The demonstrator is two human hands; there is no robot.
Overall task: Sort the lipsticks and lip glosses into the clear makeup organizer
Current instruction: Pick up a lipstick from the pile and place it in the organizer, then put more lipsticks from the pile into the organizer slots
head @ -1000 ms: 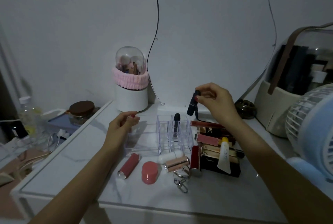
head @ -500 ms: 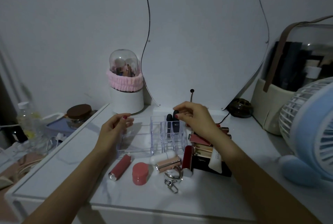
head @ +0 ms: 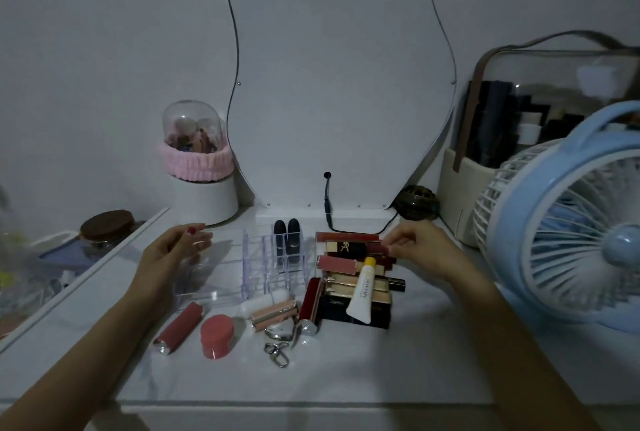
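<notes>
My right hand point(head: 420, 252) covers the lip gloss point(head: 379, 249) end, grip unclear. Blue fan point(head: 571, 209) cut off right. Clear organizer point(head: 221, 278) walls barely readable.

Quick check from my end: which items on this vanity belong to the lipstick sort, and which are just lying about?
Job: clear organizer, two dark lipsticks standing in it, lip product pile, red tube.
Lying about: blue fan, brush holder, keyring.
</notes>
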